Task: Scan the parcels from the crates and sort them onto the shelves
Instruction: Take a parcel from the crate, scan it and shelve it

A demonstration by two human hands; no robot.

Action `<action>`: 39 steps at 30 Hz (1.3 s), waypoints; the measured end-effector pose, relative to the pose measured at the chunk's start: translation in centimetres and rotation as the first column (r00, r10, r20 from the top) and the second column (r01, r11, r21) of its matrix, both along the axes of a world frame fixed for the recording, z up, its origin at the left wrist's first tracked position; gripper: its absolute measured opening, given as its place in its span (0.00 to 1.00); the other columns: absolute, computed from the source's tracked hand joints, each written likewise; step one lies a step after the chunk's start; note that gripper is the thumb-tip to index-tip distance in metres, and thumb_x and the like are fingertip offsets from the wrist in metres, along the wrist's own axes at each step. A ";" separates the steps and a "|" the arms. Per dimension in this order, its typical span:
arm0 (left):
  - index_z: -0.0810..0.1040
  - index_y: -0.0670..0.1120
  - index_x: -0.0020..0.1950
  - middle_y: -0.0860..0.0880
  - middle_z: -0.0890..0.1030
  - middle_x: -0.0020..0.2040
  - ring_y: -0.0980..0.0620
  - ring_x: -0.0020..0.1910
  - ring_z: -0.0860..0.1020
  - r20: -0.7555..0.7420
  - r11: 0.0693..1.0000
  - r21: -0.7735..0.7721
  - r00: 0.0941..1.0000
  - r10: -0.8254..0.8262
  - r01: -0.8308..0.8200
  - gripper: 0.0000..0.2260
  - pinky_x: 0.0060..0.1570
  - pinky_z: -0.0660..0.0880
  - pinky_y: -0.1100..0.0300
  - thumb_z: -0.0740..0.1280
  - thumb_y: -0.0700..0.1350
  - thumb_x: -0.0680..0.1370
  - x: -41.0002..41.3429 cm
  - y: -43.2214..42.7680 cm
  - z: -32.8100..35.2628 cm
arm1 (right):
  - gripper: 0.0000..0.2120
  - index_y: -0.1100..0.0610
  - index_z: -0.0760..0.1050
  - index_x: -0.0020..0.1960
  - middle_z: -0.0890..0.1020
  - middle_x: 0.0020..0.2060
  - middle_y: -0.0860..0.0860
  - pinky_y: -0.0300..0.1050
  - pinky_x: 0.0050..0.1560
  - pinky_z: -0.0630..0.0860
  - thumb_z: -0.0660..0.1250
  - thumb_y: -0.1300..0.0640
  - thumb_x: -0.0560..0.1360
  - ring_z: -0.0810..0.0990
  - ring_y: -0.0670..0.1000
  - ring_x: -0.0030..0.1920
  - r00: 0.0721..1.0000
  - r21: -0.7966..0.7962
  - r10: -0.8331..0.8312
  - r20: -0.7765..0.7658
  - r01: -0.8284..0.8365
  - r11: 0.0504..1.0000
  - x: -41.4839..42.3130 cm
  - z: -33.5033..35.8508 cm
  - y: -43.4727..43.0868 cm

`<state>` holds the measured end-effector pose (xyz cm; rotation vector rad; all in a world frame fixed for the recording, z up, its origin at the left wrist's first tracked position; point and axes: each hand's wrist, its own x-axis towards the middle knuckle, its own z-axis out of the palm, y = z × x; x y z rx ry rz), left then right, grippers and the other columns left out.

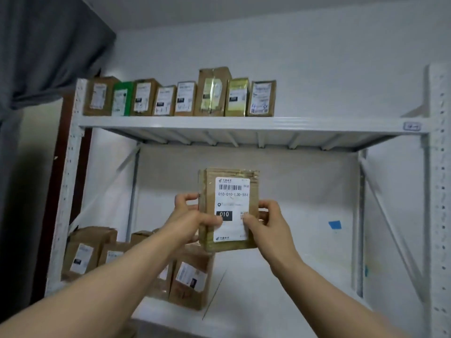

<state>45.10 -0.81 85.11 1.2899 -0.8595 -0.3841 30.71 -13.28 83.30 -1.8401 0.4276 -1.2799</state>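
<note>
The white rack (317, 124) fills most of the frame. A top row (212, 93) of boxes stands upright on its upper shelf, left of centre, labels facing out. A lower cluster (190, 284) of boxes sits on the shelf at the lower left.

My parcel (207, 189) is at centre frame, held upright in the air in front of the open bay between those two shelves, touching nothing but my hands. My left hand (195, 215) grips its left edge and my right hand (268, 223) its right edge. Each thumb is pressed on the front face and the fingers are curled round the sides. How the fingers sit on the back I can't really tell, as the box hides them.

It is a small taped cardboard box, and I judge it light, since a pinch at the edges carries it. The walls look stiff enough to squeeze without buckling. The glossy tape over the top and sides is probably slick, so bare cardboard low on the side edges is the better hold.

My thumbs overlap the bottom of the label (233, 191). The barcode near its top is uncovered, and I'd keep my grip clear of it.
</note>
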 end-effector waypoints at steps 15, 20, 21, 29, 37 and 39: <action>0.67 0.55 0.76 0.54 0.83 0.59 0.51 0.59 0.81 0.383 0.932 -0.304 0.921 -0.070 0.198 0.32 0.52 0.78 0.50 0.69 0.34 0.76 -3.1 -13.3 20.0 | 0.26 0.39 0.64 0.69 0.81 0.54 0.43 0.54 0.59 0.81 0.67 0.58 0.77 0.82 0.47 0.56 0.940 -0.398 -0.065 0.334 0.204 0.894 -2.3 19.0 -12.0; 0.59 0.56 0.76 0.57 0.78 0.61 0.51 0.59 0.80 0.436 0.919 -0.301 0.894 -0.107 0.257 0.35 0.56 0.80 0.44 0.66 0.29 0.77 -3.1 -17.7 23.0 | 0.28 0.42 0.59 0.75 0.80 0.59 0.45 0.54 0.61 0.80 0.66 0.57 0.79 0.81 0.48 0.57 0.896 -0.439 -0.213 0.390 0.385 0.812 -2.5 22.5 -15.8; 0.60 0.55 0.74 0.57 0.78 0.59 0.51 0.58 0.80 0.446 0.913 -0.303 0.887 -0.116 0.272 0.33 0.53 0.81 0.46 0.65 0.28 0.77 -3.0 -18.8 23.5 | 0.29 0.42 0.58 0.75 0.80 0.60 0.46 0.53 0.60 0.80 0.66 0.57 0.80 0.81 0.48 0.57 0.890 -0.438 -0.229 0.395 0.402 0.804 -2.5 23.1 -16.6; 0.62 0.54 0.75 0.49 0.72 0.54 0.44 0.58 0.79 0.612 0.910 -0.323 0.790 -0.008 0.260 0.36 0.58 0.81 0.43 0.66 0.26 0.74 -1.9 -27.0 27.5 | 0.37 0.42 0.53 0.78 0.81 0.59 0.46 0.46 0.50 0.82 0.66 0.63 0.78 0.82 0.49 0.53 0.847 -0.403 -0.363 0.389 0.510 0.760 -1.6 27.4 -22.9; 0.64 0.55 0.76 0.45 0.81 0.51 0.44 0.52 0.82 0.634 0.908 -0.373 0.767 0.097 0.194 0.33 0.56 0.81 0.44 0.65 0.29 0.77 1.6 -33.8 30.9 | 0.37 0.44 0.52 0.78 0.79 0.64 0.49 0.55 0.57 0.82 0.67 0.63 0.79 0.81 0.53 0.56 0.806 -0.391 -0.472 0.357 0.588 0.708 1.7 31.0 -27.5; 0.64 0.56 0.75 0.45 0.82 0.51 0.45 0.51 0.83 0.650 0.912 -0.373 0.749 0.125 0.171 0.32 0.55 0.82 0.43 0.65 0.31 0.77 2.4 -34.8 31.4 | 0.37 0.44 0.51 0.78 0.79 0.63 0.50 0.56 0.58 0.81 0.67 0.61 0.78 0.81 0.54 0.56 0.790 -0.398 -0.506 0.347 0.612 0.683 2.6 31.5 -28.3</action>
